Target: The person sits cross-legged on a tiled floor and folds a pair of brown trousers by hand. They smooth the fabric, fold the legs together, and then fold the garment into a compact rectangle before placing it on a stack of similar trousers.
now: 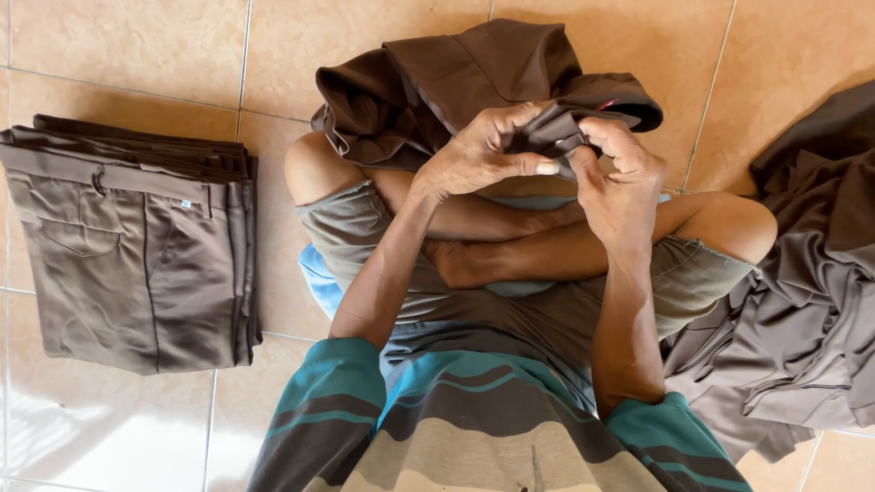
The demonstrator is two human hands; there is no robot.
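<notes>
Two bare hands meet just above the middle of the frame, both clenched on one dark brown garment [474, 87] that is bunched up over the person's crossed legs and spills toward the upper centre. The left hand [483, 150] grips a fold of the cloth from the left, fingers curled over it and thumb stretched flat along the underside; the right hand [620, 178] pinches the same fold from the right, its fingertips tucked into the fabric — the two hands are touching or very nearly so at the cloth. At the left of the frame lies one neat stack of folded brown trousers [137, 246], flat on the tan tiled floor [118, 46]; several pairs show by their edges, though an exact count cannot be told. At the right edge sits one loose heap of brown garments [811, 310], crumpled and unfolded, well apart from the stack. The person wears grey shorts [355, 237] and a teal striped shirt [474, 428] — seen at the bottom of the frame.
</notes>
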